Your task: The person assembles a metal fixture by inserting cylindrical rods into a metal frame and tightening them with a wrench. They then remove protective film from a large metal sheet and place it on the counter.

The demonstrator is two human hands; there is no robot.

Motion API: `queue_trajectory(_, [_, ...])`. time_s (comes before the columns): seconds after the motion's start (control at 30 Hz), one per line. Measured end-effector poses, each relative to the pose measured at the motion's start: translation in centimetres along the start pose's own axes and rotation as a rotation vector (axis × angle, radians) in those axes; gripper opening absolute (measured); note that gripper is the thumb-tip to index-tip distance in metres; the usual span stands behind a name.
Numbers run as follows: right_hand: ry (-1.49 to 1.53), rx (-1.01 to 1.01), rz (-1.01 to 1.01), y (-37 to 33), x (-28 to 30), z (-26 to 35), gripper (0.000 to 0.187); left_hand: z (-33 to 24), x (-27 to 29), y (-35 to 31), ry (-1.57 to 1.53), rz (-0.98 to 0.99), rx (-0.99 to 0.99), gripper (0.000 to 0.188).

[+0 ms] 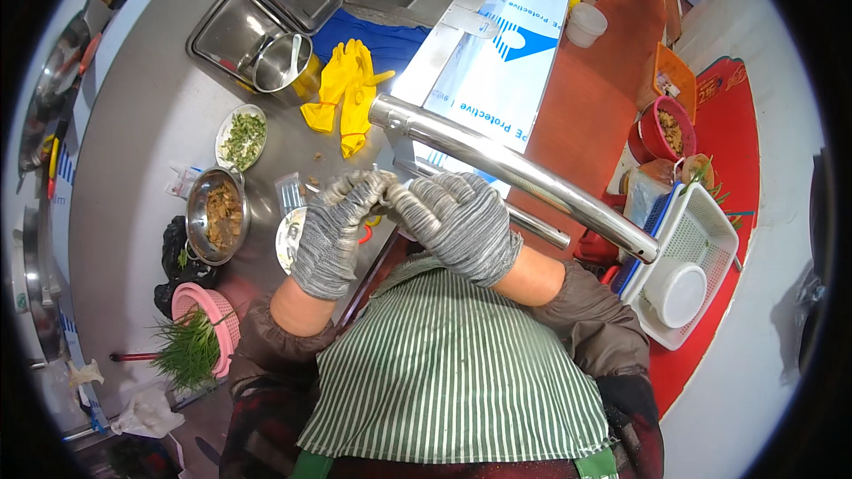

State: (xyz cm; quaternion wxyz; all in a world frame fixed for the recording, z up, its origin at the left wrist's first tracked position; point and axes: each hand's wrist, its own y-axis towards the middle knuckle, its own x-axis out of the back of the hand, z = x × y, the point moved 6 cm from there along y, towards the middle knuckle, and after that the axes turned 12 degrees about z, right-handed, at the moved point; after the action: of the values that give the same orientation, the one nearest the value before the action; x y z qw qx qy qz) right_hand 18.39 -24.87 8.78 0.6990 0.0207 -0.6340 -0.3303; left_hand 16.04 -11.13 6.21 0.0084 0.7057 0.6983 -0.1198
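Observation:
My left hand point(330, 235) and my right hand point(461, 226) wear grey striped knit gloves and meet at the fingertips in front of my apron. Both have curled fingers; whatever they pinch between them is too small or hidden to make out. Just beyond the right hand, a thick shiny metal tube point(524, 179) slants from upper left to lower right. A thinner metal tube point(543, 229) runs partly hidden behind that hand. Beside the left hand are a white plate point(287, 241), partly covered, a small clear packet point(288, 192) and a red ring-shaped handle point(366, 234).
Yellow rubber gloves point(344, 89), a metal pot point(282, 71), a plate of chopped greens point(242, 137) and a metal bowl of brown food point(222, 215) occupy the left counter. A pink basket point(202, 306) holds green stalks. Rightward stand a red bowl point(652, 129) and a white basket point(710, 222).

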Motion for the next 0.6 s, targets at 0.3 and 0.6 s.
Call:
queue_trajectory(0.3, [-0.119,-0.25,-0.089,2.7,3.5,-2.4,0.036,-0.7,1.8,1.2,0.351,0.055,0.017,0.02])
queue_trajectory(0.6, [-0.078,-0.658,0.408,2.4,-0.3,-7.0,0.048,-4.2,1.1,3.1,1.096,-0.217,-0.531,0.014])
